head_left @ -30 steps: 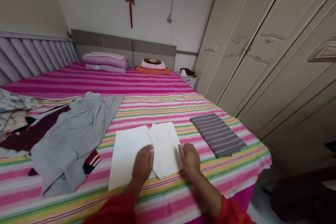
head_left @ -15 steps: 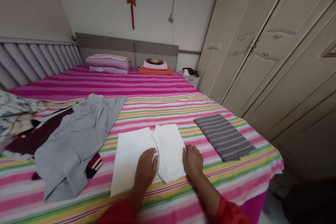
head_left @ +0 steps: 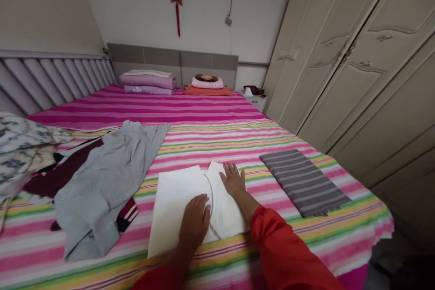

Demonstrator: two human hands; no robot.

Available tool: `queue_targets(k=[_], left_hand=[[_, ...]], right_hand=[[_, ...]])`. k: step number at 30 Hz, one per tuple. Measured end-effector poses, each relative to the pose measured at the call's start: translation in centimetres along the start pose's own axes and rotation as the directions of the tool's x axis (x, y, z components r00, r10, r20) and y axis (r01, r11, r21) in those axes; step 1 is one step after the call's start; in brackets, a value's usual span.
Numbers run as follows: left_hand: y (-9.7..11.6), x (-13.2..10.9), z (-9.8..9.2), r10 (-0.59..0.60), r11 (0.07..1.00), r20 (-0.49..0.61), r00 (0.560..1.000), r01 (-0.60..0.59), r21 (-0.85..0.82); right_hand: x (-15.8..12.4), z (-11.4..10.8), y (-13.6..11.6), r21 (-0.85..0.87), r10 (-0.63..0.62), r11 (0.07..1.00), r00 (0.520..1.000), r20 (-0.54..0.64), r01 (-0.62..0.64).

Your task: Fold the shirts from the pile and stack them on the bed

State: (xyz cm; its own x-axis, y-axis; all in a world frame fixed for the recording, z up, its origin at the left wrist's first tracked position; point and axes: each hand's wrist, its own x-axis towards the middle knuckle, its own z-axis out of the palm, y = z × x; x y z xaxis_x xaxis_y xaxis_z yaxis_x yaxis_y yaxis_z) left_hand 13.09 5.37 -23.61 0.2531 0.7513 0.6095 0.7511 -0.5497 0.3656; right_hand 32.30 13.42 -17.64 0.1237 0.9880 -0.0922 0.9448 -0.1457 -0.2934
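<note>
A white garment (head_left: 173, 195), partly folded, lies flat on the striped bedspread (head_left: 234, 138). Its right part is folded over into a narrower panel with a curved edge near the middle. My left hand (head_left: 195, 219) rests open, palm down, beside that curved edge. Spread across the upper right of the folded panel is my right hand (head_left: 234, 179), its fingers pointing away from me. Neither hand grips the cloth. Red sleeves cover both forearms, and my left wrist hides part of the garment's near edge.
A grey striped scarf (head_left: 302, 183) with a fringed end lies folded to the right. On the left are a grey garment (head_left: 102, 190), a maroon one (head_left: 64, 170) and a floral cloth (head_left: 23, 138). Folded bedding (head_left: 149, 82) sits by the headboard. A wardrobe (head_left: 356, 63) stands along the right.
My right hand has moved from the garment's right edge up onto the far part of the folded panel. My left hand stays about where it was. The view has shifted slightly left.
</note>
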Motion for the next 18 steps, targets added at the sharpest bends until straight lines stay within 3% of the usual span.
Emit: queue_targets(k=[5,10,13,15,18], left_hand=[[0.4,0.0,-0.2,-0.017,1.0,-0.015,1.0,0.017,-0.022],[0.9,0.2,-0.5,-0.064,0.995,0.008,0.998,0.065,-0.077],[1.0,0.4,-0.6,-0.107,0.985,0.029,0.994,0.11,-0.13],[1.1,0.6,-0.8,-0.139,0.972,0.05,0.989,0.146,-0.186],[1.3,0.8,-1.3,-0.201,0.921,0.12,0.972,0.23,-0.315]], right_hand=[[-0.9,0.1,0.4,0.009,-0.001,1.0,1.0,-0.014,0.001],[-6.8,1.8,2.0,0.041,0.087,0.996,0.98,-0.181,-0.081],[-10.2,2.1,4.1,0.203,0.169,0.973,0.935,-0.311,-0.108],[-11.5,1.8,5.3,0.437,0.256,0.893,0.923,-0.288,-0.111],[-12.4,0.7,6.3,0.781,0.289,0.607,0.956,-0.048,-0.145]])
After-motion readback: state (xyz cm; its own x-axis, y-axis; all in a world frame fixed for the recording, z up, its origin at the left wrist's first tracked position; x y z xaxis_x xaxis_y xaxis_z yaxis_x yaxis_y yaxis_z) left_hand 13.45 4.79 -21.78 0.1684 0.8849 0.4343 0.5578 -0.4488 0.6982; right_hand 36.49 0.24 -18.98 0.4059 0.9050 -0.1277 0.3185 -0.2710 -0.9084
